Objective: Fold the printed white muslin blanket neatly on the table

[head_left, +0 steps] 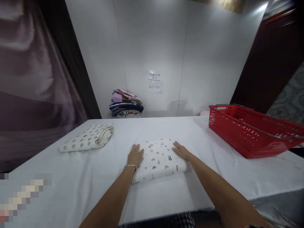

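Patterned cloth [159,160] between both hands [135,155]

Your left hand [135,157] and right hand [182,150] rest on opposite sides of a cloth [160,160] on the bench [163,127]; a second cloth [84,138] lies left, a basket [234,134] right, a fabric pile [127,105] beyond.

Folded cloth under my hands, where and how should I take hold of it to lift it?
Probably by its left and right edges, one hand coming in from each side. The folded cloth lies flat on the table, and your left hand and right hand rest by those edges. Fingers underneath, thumbs on top, should keep the layers together.
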`<state>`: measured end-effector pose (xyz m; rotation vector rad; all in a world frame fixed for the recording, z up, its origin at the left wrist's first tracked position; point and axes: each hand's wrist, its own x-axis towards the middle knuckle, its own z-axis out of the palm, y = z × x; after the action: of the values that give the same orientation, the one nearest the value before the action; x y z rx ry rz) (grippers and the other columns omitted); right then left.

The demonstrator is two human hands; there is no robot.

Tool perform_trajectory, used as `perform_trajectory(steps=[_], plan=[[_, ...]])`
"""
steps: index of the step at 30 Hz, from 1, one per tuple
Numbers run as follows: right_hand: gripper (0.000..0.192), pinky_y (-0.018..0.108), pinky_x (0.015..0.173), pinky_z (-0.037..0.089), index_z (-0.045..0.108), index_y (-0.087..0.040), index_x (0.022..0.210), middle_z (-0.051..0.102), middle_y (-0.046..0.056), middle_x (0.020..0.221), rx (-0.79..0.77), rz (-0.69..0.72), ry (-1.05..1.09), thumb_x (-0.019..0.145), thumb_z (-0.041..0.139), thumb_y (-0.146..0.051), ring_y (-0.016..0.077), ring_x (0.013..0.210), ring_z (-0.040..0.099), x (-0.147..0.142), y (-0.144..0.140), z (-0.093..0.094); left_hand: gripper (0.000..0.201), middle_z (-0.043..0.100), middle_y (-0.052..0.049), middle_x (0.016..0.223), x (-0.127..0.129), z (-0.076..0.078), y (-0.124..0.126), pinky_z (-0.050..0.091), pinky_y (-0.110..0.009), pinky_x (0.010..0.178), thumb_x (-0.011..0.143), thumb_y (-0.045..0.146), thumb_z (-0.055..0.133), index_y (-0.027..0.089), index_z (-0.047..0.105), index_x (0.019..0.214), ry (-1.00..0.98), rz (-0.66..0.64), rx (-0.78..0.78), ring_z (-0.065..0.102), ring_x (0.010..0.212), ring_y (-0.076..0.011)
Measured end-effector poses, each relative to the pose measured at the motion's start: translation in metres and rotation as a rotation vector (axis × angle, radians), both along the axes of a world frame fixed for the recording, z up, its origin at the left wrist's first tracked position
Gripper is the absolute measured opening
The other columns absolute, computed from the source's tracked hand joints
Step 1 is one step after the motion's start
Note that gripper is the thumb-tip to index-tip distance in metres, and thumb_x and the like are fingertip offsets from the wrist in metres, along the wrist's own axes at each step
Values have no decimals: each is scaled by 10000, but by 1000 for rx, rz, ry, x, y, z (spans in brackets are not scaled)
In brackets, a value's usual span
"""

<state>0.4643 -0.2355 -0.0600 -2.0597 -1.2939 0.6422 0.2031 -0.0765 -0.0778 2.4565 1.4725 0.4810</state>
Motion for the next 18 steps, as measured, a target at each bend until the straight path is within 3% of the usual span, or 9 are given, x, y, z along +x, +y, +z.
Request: perform_trajectory(steps=[4,8,14,18], plan=[[586,365,1045,271,444,-160,1276,440,64,1305,174,-151,220,758,525,-422,207,1209,404,-12,-35,-9,520,410,-113,1337,-5,3,-2,277,-358,1022,843,401,329,138,406,1286,-81,70,-38,344,1242,-233],[598,366,1031,305,420,-176,1292,443,57,1304,316,-239,323,776,487,-469,197,1199,420,-38,-65,-25,552,481,-121,1272,-10,11,-7,351,-343,959,821,405,354,136,378,1302,-162,137,-133,453,1152,-235],[643,350,1060,267,332,-189,1345,311,44,1393,314,-327,219,793,451,-495,191,1282,289,-67,-92,-39,632,576,-127,1151,-25,13,-10,417,-354,856,791,520,363,137,359,1295,-166,196,-251,550,1032,-256],[645,363,1068,247,331,-180,1345,329,57,1383,315,-294,98,779,487,-446,198,1272,307,-67,-98,-46,687,612,-135,1077,-31,13,-10,429,-361,816,761,596,361,126,398,1262,-136,194,-309,574,983,-278]])
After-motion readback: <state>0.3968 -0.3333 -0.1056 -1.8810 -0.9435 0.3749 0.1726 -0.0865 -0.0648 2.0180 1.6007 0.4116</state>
